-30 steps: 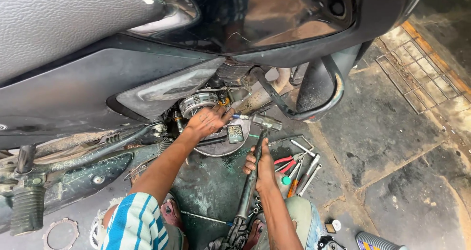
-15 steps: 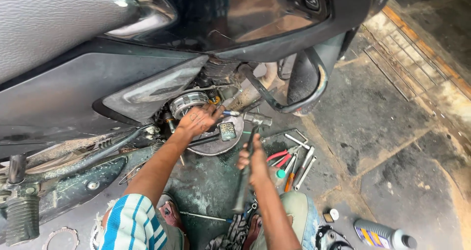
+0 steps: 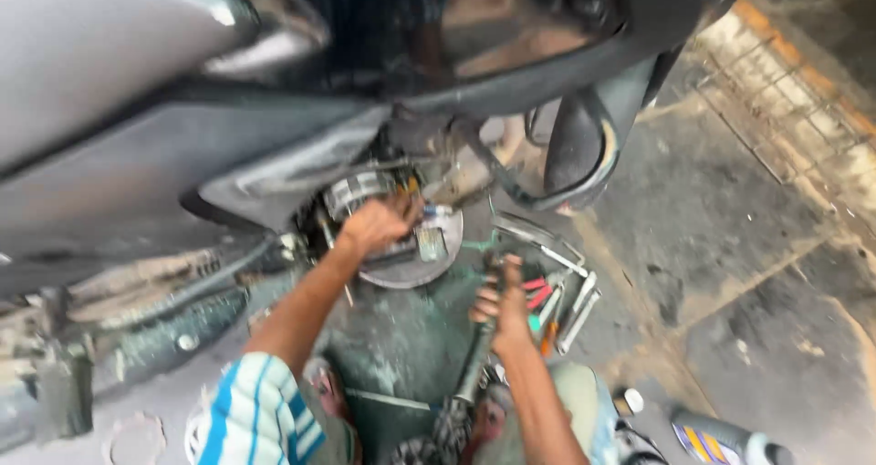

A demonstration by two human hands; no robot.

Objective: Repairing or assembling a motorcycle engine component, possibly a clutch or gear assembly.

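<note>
Two hands at work under a dark scooter body (image 3: 274,109). Versus half a second earlier: view has swung and blurred, right hand (image 3: 500,305) has lifted its long dark tool (image 3: 470,365) closer to the engine opening, left hand (image 3: 376,223) sits in much the same spot on the round metal engine part (image 3: 358,191).

Tool's long axis runs near-vertical in view, slightly tilted; working end points up toward the engine, lower end down by the person's knees. It lies just right of the shallow round metal pan (image 3: 411,269) on the floor. Right-hand fingers are wrapped tight around its upper shaft. Left-hand fingers are curled against the engine part; can't tell if they pinch anything.

Tool looks like greasy dark metal, rod-shaped. Loose wrenches and red-handled screwdrivers (image 3: 552,296) lie beside it on stained concrete floor (image 3: 730,273). Striped blue-white sleeve (image 3: 251,415) on the left arm.
</note>
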